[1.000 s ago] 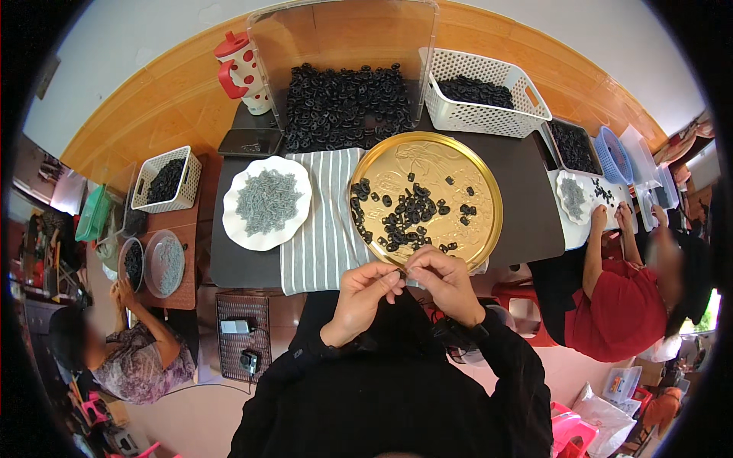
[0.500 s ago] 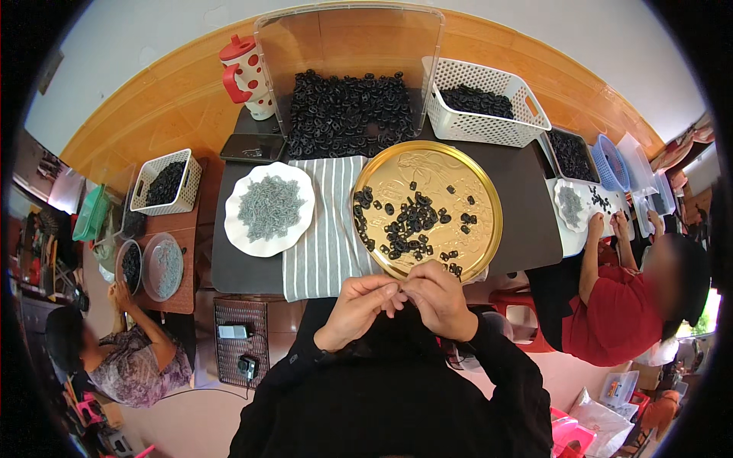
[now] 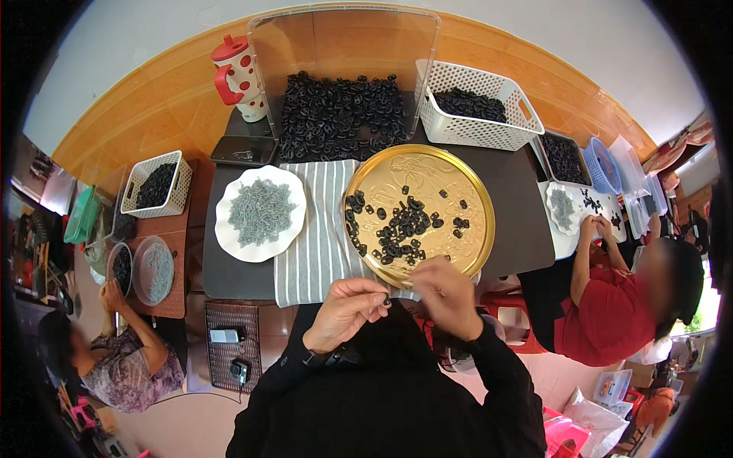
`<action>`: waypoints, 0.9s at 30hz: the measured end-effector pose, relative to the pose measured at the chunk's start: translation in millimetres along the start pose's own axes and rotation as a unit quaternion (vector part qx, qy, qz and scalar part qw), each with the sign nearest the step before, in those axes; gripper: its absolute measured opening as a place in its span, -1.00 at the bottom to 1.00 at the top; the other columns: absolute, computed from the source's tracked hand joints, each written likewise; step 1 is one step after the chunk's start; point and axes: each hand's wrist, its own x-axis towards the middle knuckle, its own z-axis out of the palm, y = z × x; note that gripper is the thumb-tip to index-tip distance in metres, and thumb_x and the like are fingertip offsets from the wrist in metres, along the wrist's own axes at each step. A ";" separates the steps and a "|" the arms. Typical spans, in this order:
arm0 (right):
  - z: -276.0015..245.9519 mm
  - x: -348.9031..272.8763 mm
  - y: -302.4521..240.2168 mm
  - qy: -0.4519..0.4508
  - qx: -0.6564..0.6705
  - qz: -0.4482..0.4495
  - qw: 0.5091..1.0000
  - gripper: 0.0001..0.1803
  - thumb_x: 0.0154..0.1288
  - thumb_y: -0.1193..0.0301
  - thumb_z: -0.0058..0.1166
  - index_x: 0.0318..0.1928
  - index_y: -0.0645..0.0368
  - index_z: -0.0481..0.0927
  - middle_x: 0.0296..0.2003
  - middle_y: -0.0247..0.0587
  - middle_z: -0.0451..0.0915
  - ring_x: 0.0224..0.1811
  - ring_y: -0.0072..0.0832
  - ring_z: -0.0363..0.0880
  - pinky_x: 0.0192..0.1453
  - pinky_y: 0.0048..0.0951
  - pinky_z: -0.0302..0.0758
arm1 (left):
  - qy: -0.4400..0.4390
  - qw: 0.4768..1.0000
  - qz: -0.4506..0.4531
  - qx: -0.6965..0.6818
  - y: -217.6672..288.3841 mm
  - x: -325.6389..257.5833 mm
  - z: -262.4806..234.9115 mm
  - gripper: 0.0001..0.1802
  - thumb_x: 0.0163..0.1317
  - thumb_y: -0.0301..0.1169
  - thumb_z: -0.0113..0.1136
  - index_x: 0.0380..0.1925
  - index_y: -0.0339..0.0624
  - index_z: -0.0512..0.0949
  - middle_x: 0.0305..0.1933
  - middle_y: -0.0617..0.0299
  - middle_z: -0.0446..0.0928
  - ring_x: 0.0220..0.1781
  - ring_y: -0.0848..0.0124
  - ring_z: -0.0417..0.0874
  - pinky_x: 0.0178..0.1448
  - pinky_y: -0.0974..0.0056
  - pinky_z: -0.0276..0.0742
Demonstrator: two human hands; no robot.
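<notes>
Orange wood-grain panelling (image 3: 183,107) runs behind a dark table (image 3: 515,237); the far corners of the view are lost to black. On the table a gold tray (image 3: 467,183) carries loose black parts (image 3: 405,229), too heaped in the middle to count. A striped cloth (image 3: 324,221) passes under the tray, its covered portion hidden. Left of it, a scalloped white dish (image 3: 227,237) holds grey pieces (image 3: 263,210), individual shapes indistinct. Behind stand a clear bin (image 3: 343,46) and a white basket (image 3: 481,133), both with black pieces; their lower layers cannot be inspected.

The left hand (image 3: 343,309), in front of the tray, has thumb and forefinger closed on a small black part (image 3: 386,301), mostly concealed by the fingertips. The right hand (image 3: 447,296) is smeared by blur at the tray's near rim, masking part of it; its finger spread and any hold cannot be determined. At either side a co-worker sits with hands together, contents too small to identify.
</notes>
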 end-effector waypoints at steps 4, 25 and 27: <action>-16.1 5.0 15.8 0.031 -0.050 0.135 0.989 -0.89 0.06 0.67 0.04 -0.35 0.28 0.53 -0.47 -0.11 0.52 -0.36 -0.22 0.53 -0.28 -0.33 0.45 | 0.018 0.999 0.044 0.023 -0.2 0.8 1.0 -0.86 0.22 -0.60 0.13 -0.22 -0.39 0.58 -0.36 0.11 0.62 -0.40 0.44 0.66 -0.41 0.46 0.49; 13.2 16.7 7.6 -0.199 -0.372 -0.140 0.896 -0.86 -0.05 0.46 0.02 -0.41 0.23 0.44 -0.46 -0.17 0.43 -0.37 -0.26 0.45 -0.25 -0.31 0.39 | 0.095 0.978 0.144 0.115 -7.5 1.8 -1.2 -0.78 0.21 -0.63 0.12 -0.13 -0.38 0.59 -0.32 0.19 0.60 -0.35 0.51 0.59 -0.33 0.48 0.44; 11.0 15.3 13.0 -0.183 -0.347 -0.115 0.913 -0.86 -0.06 0.49 0.02 -0.40 0.24 0.44 -0.45 -0.15 0.42 -0.37 -0.25 0.45 -0.25 -0.29 0.39 | 0.092 0.975 0.159 0.127 -6.6 1.6 -0.5 -0.77 0.21 -0.64 0.12 -0.12 -0.38 0.59 -0.32 0.20 0.59 -0.34 0.51 0.59 -0.32 0.48 0.43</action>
